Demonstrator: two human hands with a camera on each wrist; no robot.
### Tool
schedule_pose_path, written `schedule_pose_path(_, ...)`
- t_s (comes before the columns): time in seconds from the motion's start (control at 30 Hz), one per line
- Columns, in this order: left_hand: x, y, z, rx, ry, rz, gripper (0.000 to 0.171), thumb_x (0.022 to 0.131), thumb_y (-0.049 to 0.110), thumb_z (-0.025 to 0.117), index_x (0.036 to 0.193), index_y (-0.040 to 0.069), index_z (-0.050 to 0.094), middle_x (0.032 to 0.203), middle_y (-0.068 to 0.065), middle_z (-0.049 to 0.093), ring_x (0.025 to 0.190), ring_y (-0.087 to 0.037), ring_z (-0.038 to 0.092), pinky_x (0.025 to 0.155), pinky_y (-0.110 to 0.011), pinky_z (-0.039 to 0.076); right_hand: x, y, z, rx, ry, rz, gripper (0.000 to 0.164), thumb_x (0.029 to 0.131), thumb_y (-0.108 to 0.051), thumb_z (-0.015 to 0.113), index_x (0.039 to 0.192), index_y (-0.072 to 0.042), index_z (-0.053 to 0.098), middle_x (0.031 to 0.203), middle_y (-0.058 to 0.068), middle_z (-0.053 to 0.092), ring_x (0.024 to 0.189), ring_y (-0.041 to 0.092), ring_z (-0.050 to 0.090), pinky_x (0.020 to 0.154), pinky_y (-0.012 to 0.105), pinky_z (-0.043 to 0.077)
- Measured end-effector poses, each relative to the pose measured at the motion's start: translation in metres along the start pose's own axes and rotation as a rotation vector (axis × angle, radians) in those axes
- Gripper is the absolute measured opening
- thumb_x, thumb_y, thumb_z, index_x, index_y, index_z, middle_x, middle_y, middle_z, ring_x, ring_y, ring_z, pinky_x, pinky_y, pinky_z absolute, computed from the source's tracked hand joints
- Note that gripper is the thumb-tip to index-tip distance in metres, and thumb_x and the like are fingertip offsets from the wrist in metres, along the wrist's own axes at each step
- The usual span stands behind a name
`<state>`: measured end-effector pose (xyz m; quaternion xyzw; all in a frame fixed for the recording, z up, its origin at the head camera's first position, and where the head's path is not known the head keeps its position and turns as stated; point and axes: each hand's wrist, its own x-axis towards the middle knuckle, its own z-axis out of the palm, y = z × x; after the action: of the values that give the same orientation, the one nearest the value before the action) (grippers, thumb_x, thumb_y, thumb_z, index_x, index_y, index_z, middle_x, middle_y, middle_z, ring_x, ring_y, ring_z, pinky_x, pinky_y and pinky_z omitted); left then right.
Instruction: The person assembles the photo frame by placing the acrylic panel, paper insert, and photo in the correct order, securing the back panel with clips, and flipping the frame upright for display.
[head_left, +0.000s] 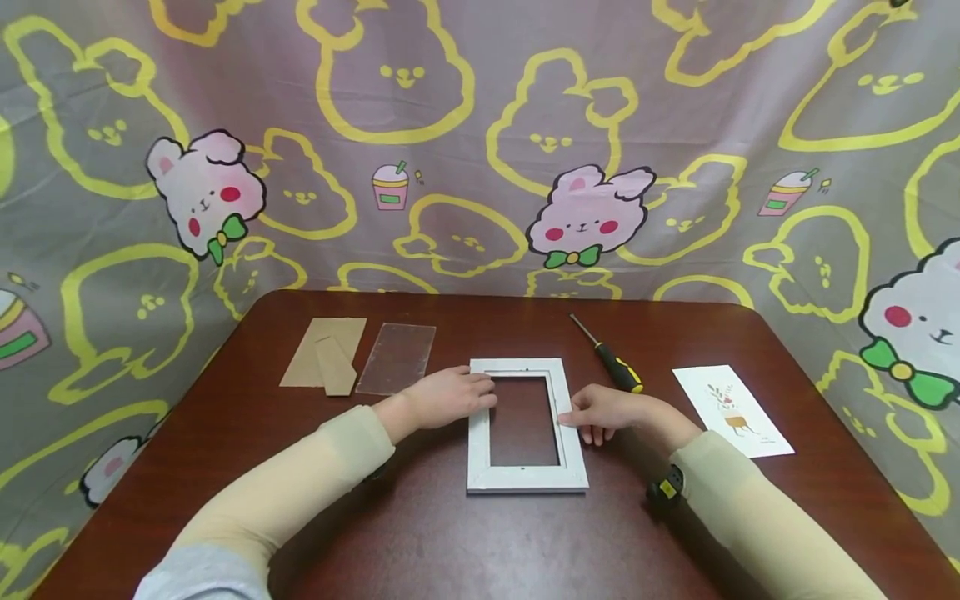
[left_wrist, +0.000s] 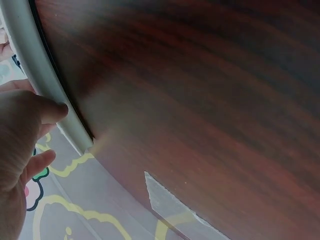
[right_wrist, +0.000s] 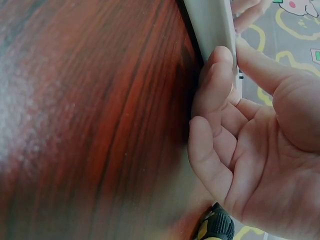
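A white rectangular picture frame lies on the table in the head view, its middle open to the dark wood. My left hand holds the frame's left side, fingers over the inner edge. In the left wrist view, the thumb presses against the outer edge of the frame. At the right side, my right hand pinches the frame between thumb and forefinger. The right wrist view shows that forefinger against the outer side of the frame, with the other fingers curled.
A brown backing board with a stand leg and a clear sheet lie at the left. Beyond the right hand is a black-and-yellow screwdriver. A printed card lies at the right. A patterned curtain surrounds the table.
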<state>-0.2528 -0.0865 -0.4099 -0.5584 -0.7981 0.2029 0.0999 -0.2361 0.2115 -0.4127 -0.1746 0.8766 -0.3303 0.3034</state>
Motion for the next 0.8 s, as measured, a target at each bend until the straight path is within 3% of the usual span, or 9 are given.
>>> schedule_pose_path(0.27,-0.008,0.000,-0.006,-0.091,0.026,-0.063,0.033,0.094,0.002,0.057,0.125,0.014,0.059,0.132,-0.007,0.058,0.124,-0.021,0.052,0.098,-0.040,0.044,0.001,0.000,0.000,-0.002,-0.004,-0.004,0.040,0.098,-0.032,0.058,0.070,-0.005,0.055,0.057,0.001,0.059,0.049,0.013,0.054,0.048,0.027,0.042)
schedule_pose_path(0.47,-0.022,-0.011,-0.006,-0.168,0.079,-0.177,0.034,0.094,0.007,0.061,0.127,0.012,0.058,0.131,-0.009,0.058,0.123,-0.023,0.053,0.098,-0.040,0.045,0.000,0.000,0.000,0.001,-0.004,-0.006,0.039,0.098,-0.031,0.058,0.070,-0.004,0.055,0.058,0.001,0.059,0.050,0.013,0.055,0.048,0.027,0.043)
schedule_pose_path(0.6,-0.035,-0.024,-0.001,-0.250,0.113,-0.310,0.035,0.092,0.015,0.066,0.126,0.009,0.060,0.129,-0.012,0.058,0.120,-0.027,0.055,0.097,-0.043,0.044,-0.001,-0.001,0.000,0.008,-0.008,-0.005,0.039,0.099,-0.031,0.058,0.070,-0.004,0.055,0.058,0.002,0.059,0.049,0.014,0.055,0.048,0.027,0.043)
schedule_pose_path(0.8,-0.057,-0.052,0.005,-0.401,0.070,-0.643,0.036,0.094,0.022,0.064,0.125,0.005,0.060,0.124,-0.014,0.060,0.111,-0.030,0.059,0.085,-0.046,0.050,0.000,-0.002,0.000,0.003,-0.013,0.007,0.039,0.098,-0.031,0.059,0.070,-0.004,0.056,0.058,0.002,0.060,0.050,0.013,0.055,0.049,0.027,0.043)
